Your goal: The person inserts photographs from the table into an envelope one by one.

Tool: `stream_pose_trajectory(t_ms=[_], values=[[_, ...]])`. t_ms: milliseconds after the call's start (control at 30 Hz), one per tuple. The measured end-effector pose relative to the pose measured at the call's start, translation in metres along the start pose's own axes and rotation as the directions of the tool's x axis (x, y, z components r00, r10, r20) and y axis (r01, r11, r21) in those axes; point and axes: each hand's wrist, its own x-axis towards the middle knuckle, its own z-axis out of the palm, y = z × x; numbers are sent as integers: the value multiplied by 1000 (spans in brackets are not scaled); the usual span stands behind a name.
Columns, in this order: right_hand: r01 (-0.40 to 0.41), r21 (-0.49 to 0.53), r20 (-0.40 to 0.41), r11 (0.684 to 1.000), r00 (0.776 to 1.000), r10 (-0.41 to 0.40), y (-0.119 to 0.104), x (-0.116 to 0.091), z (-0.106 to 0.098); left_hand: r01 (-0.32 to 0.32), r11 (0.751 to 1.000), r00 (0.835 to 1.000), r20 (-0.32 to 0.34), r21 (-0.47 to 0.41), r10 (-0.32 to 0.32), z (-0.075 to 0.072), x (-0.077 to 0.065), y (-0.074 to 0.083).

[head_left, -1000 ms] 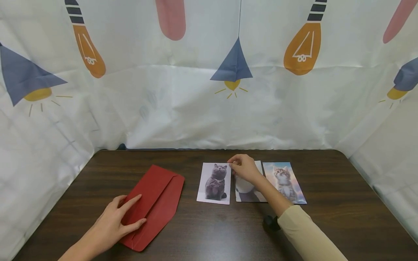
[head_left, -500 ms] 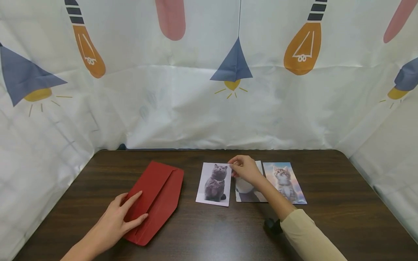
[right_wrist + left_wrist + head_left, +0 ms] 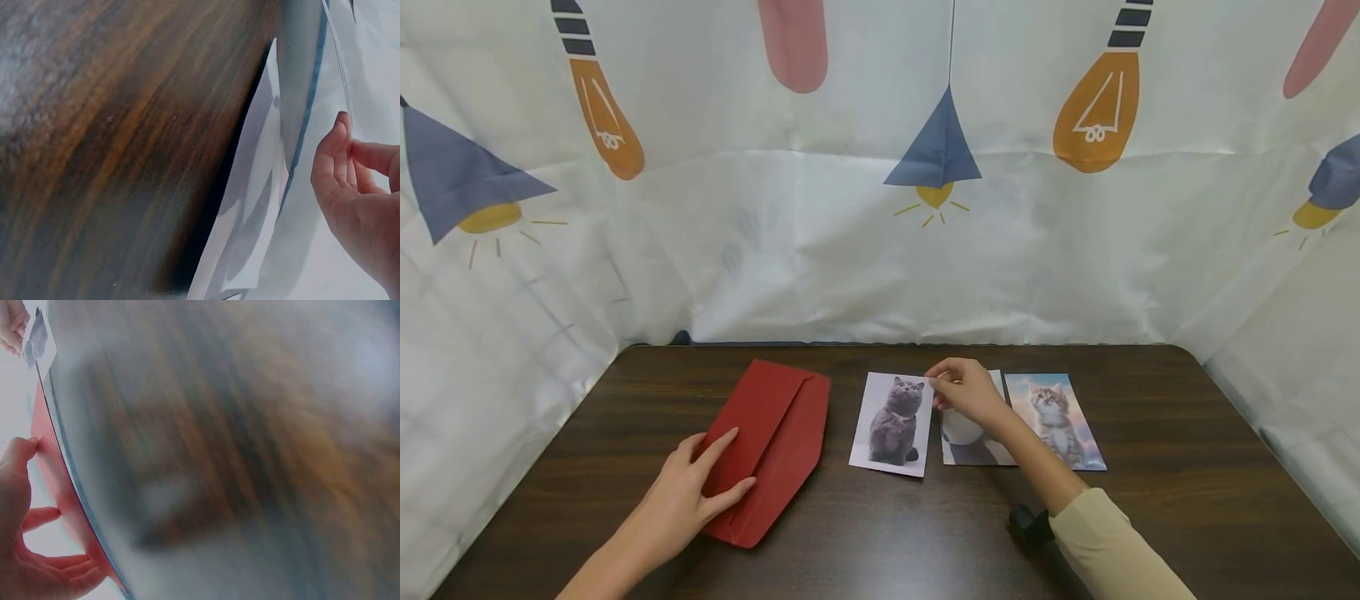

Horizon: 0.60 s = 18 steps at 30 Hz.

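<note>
A red envelope (image 3: 767, 442) lies aslant on the left of the dark wooden table, its pointed flap side facing right. My left hand (image 3: 681, 492) rests on it with spread fingers, and the left wrist view shows the fingertips against the red envelope (image 3: 59, 469). Thumb and fingers of my right hand (image 3: 970, 392) pinch the upper right corner of a grey cat photo card (image 3: 895, 425). In the right wrist view that card appears as a thin edge at the fingertips. Part of a second photo card (image 3: 973, 442), with a white shape on it, is hidden behind my right hand.
A tabby kitten photo card (image 3: 1054, 421) lies to the right, partly behind my forearm. A black wrist strap piece (image 3: 1030, 525) is by my right sleeve. A white curtain (image 3: 850, 275) with lamp prints hangs beyond the table (image 3: 1187, 500).
My left hand and the red envelope have slid away and slightly right. The grey cat card has tilted a little, its lower edge shifting nearer and left; my right hand hardly moves.
</note>
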Motion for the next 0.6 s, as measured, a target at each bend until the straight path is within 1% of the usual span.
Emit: stream_pose_trajectory(t_ms=[200,600], values=[[-5,14,-3,1000,1000,5,-5,-3,-2,9,1000,1000,-12,-5,-9,0,5,7],[9,78,35,997,999,-12,-13,-5,-5,16,1000,999,-29,-15,-16,4,15,20]])
